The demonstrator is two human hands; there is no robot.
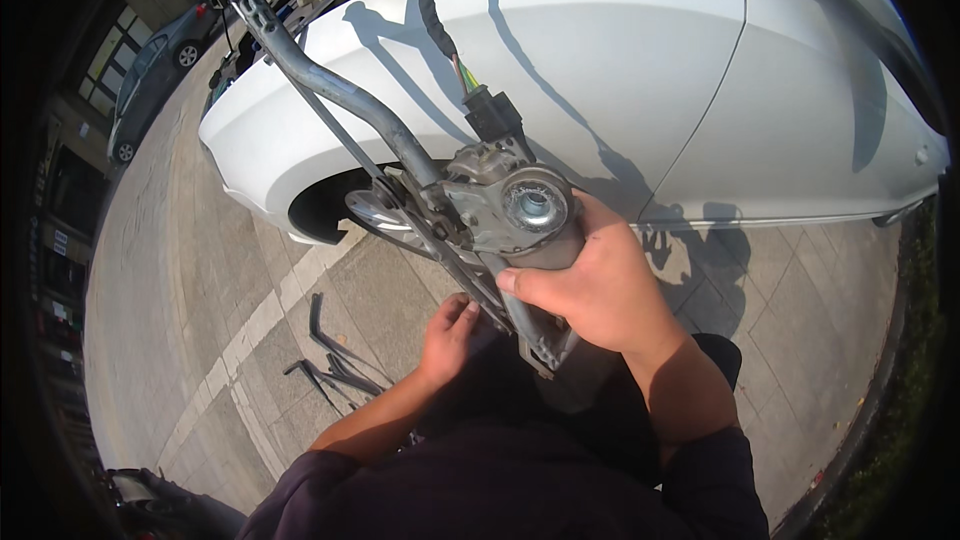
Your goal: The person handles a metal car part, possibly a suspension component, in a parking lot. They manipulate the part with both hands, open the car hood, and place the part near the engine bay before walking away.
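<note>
In front of me is a windscreen wiper linkage (370, 100), a bent grey metal tube with thin rods, slanting from the upper left toward my body. Its wiper motor (540, 252) sits near the lower end, and my right hand (610, 285) wraps round the housing with the thumb across the front. A black plug (493, 114) with coloured wires sits at the top of the motor. Beside the lower rods is my left hand (447, 340), its fingers curled together. Whether it touches a rod or pinches something small, I cannot make out.
A white car (620, 50) stands close ahead, its bonnet area open at the upper left. Several black wiper arms (330, 370) lie on the paving at left. A grey car (160, 65) is parked farther off. A planted kerb edge (865, 450) runs along the right.
</note>
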